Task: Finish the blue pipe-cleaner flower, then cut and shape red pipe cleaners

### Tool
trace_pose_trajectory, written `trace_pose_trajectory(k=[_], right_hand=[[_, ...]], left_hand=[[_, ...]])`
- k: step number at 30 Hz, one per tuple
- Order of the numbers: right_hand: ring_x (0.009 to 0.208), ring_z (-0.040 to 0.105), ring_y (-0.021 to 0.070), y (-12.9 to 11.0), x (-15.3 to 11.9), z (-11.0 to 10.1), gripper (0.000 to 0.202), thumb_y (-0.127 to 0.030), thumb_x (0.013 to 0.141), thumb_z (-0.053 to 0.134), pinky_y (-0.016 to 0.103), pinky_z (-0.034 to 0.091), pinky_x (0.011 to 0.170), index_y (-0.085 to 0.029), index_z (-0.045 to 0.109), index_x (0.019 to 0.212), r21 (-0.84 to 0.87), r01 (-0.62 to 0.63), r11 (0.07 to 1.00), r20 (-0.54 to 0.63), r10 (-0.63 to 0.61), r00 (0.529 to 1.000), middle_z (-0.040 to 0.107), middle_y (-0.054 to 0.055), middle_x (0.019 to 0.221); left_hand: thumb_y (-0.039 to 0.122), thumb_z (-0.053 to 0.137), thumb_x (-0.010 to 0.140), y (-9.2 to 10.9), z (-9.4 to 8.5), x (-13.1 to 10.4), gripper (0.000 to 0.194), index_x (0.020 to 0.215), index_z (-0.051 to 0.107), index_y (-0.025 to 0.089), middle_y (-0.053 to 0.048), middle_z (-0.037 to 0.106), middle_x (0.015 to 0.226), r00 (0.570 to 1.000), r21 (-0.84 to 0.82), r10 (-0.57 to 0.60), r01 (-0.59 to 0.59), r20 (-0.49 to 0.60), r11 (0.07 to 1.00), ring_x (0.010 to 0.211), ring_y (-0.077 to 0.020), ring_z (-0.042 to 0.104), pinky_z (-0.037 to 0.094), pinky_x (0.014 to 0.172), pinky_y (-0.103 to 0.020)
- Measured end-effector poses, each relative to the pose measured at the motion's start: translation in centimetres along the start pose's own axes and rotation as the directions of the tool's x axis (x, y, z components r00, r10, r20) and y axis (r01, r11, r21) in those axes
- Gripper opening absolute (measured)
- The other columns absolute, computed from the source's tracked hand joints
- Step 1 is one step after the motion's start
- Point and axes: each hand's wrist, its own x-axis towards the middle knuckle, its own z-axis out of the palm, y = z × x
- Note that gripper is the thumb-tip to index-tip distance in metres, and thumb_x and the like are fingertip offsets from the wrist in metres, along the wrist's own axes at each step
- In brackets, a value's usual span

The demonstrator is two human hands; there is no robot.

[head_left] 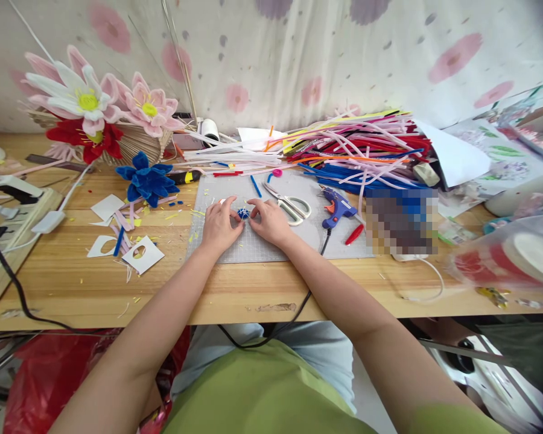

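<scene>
Over the grey cutting mat (271, 252), my left hand (220, 226) and my right hand (269, 222) face each other with fingers curled. Between their fingertips is a small blue piece (243, 213) with pale strands on it. Both hands seem to pinch its sides, one from the left and one from the right. White-handled scissors (295, 209) lie just beyond my right hand. A blue glue gun (338, 206) rests further right on the mat. A short blue stick (256, 186) lies behind the hands.
A blue fuzzy flower (147, 179) and white card pieces (143, 254) are on the left, with pink and white flowers (87, 101) behind. Colourful pipe cleaners (344, 144) are piled at the back. A power strip (22, 241) stands far left, a bagged cup (507, 259) far right.
</scene>
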Motion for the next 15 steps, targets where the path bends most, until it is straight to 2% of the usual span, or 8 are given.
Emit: trace_pose_trajectory(k=[15], right_hand=[[0.090, 0.055, 0.0239, -0.39, 0.01, 0.08, 0.038, -0.011, 0.076, 0.051, 0.036, 0.040, 0.083, -0.016, 0.054, 0.113, -0.023, -0.015, 1.000, 0.012, 0.015, 1.000, 0.070, 0.003, 0.083]], left_hand=[[0.019, 0.065, 0.070, -0.31, 0.16, -0.11, 0.059, 0.125, 0.044, 0.017, -0.002, 0.071, 0.081, 1.000, -0.009, 0.019, -0.019, 0.011, 1.000, 0.106, -0.0271, 0.057, 0.033, 0.100, -0.045]])
